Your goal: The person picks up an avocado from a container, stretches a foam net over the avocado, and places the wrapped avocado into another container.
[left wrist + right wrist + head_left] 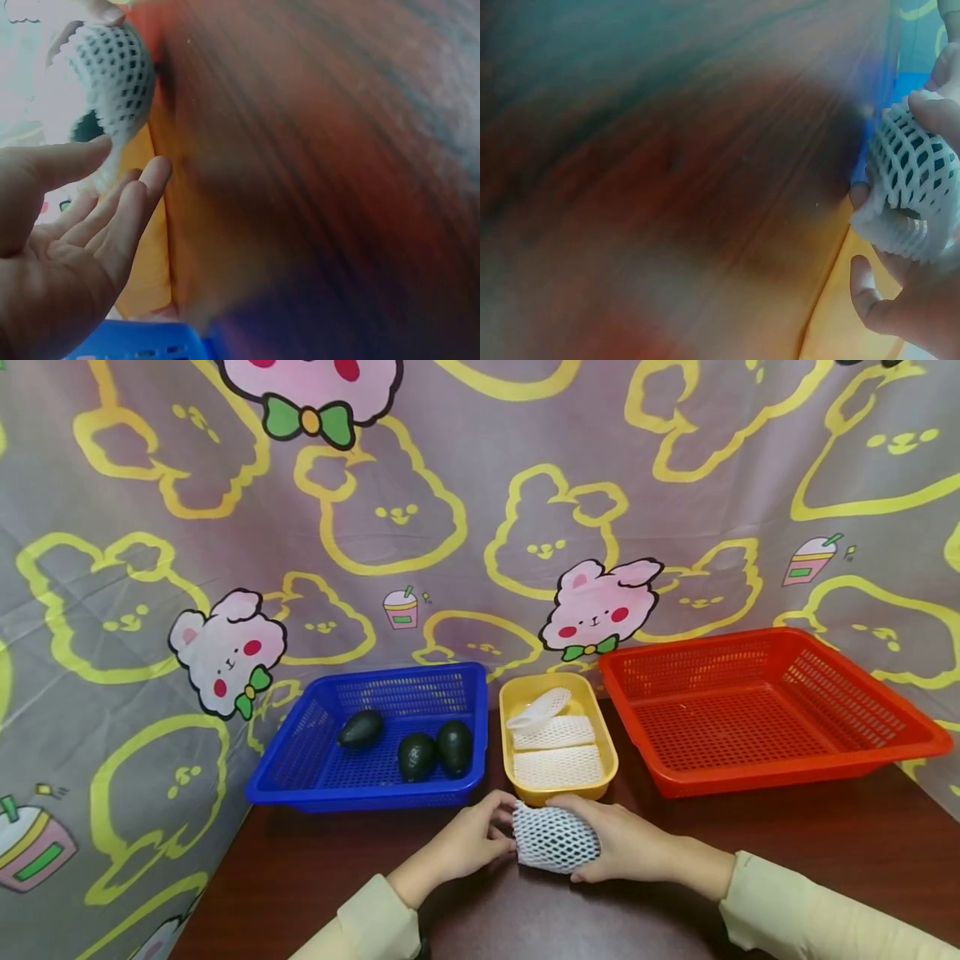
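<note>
**One foam-netted avocado (557, 839) before the yellow basket (531, 792)**

The right hand (628, 843) grips the foam-netted avocado around its right end, with fingers curved over it. At the other end is the left hand (472, 837), whose fingers are loosely extended; whether they touch it, I cannot tell. Inside the yellow basket lie white foam nets (558, 767). To the left, the blue basket (330, 799) contains three dark green avocados (416, 756); to the right stands the red basket (735, 722), on the brown table (330, 877).
</note>
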Demonstrator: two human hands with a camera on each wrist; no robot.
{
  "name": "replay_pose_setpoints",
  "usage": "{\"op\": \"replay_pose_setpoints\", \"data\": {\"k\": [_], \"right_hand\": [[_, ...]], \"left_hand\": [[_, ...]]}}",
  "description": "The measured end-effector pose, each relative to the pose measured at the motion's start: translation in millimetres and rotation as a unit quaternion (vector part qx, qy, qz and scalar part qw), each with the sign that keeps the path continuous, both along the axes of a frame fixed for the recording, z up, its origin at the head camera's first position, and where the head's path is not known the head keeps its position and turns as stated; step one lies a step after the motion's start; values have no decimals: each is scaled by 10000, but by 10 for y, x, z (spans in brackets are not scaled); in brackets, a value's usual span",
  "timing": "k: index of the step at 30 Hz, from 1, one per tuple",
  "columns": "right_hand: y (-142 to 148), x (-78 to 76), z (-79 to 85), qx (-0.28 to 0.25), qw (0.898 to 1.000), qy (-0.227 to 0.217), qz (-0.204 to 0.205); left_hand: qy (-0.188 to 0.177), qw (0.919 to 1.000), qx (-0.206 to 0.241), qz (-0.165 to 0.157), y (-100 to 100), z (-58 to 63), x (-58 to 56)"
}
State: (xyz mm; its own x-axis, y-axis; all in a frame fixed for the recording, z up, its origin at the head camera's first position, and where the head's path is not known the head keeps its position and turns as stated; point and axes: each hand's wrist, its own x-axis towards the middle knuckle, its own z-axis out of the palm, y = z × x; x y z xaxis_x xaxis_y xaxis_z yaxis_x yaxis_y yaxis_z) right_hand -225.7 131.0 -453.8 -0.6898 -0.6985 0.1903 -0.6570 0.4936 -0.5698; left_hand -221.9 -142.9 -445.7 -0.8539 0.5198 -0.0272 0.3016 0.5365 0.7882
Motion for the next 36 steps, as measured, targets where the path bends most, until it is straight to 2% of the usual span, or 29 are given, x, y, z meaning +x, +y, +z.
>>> {"op": "replay_pose_setpoints", "data": {"k": [4,11,19,24,30,36], "right_hand": [[0,-16,11,-86,9998,-162,81],[84,-54,42,299,9992,-259,-54],[113,-81,-9,-294,9952,-875,338],[118,-82,-1,-363,9919,-1148,391],[189,-96,1,-171,9921,-1100,577],[241,-115,-58,-238,9920,-1022,707]], "left_hand": [[-347,9993,157,-41,31,-9,-23],[-729,9964,392,-199,51,-4,-32],[-1036,9913,754,-294,86,-19,-48],[-1080,9883,971,-475,77,-21,-47],[-1163,9857,1097,-533,80,-39,-35],[-1366,9806,1315,-502,110,-41,-31]]}}
